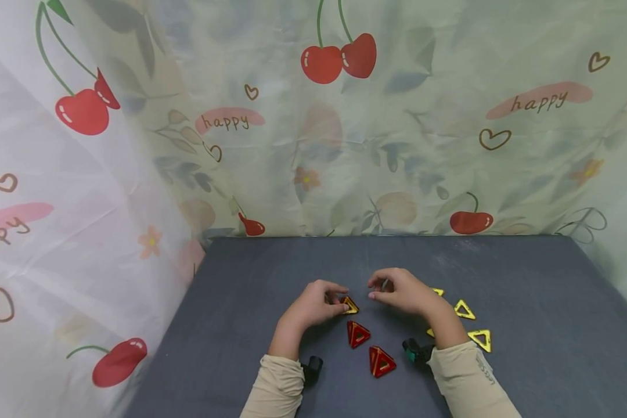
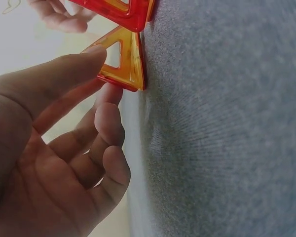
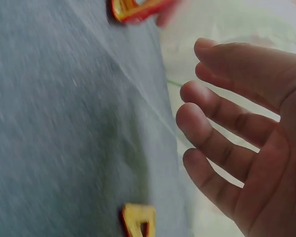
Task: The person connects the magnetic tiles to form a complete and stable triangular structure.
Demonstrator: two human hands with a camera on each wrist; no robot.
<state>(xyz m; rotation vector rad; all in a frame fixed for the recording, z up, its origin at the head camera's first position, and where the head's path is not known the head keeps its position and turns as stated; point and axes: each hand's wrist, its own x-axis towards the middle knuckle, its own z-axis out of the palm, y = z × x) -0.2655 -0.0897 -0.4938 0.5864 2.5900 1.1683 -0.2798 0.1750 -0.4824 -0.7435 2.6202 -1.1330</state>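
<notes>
My left hand (image 1: pixel 314 303) pinches a triangular magnetic tile (image 2: pixel 134 66), yellow with a red edge, between thumb and fingers close to the dark cloth. In the left wrist view, a red triangular tile (image 2: pixel 130 16) shows just beyond it. Facing it across a small gap, my right hand (image 1: pixel 404 292) is raised over the cloth with fingers loosely bent and holds nothing. Nearer my body, between the forearms, lie two red triangular tiles, one upper (image 1: pixel 352 332) and one lower (image 1: pixel 375 361).
Yellow triangular tiles lie to the right, including one by the right wrist (image 1: pixel 469 316) and one lower down (image 1: pixel 479 333); the right forearm partly covers others. A dark grey cloth (image 1: pixel 251 273) covers the table. Printed curtains (image 1: pixel 271 191) stand behind and at the sides.
</notes>
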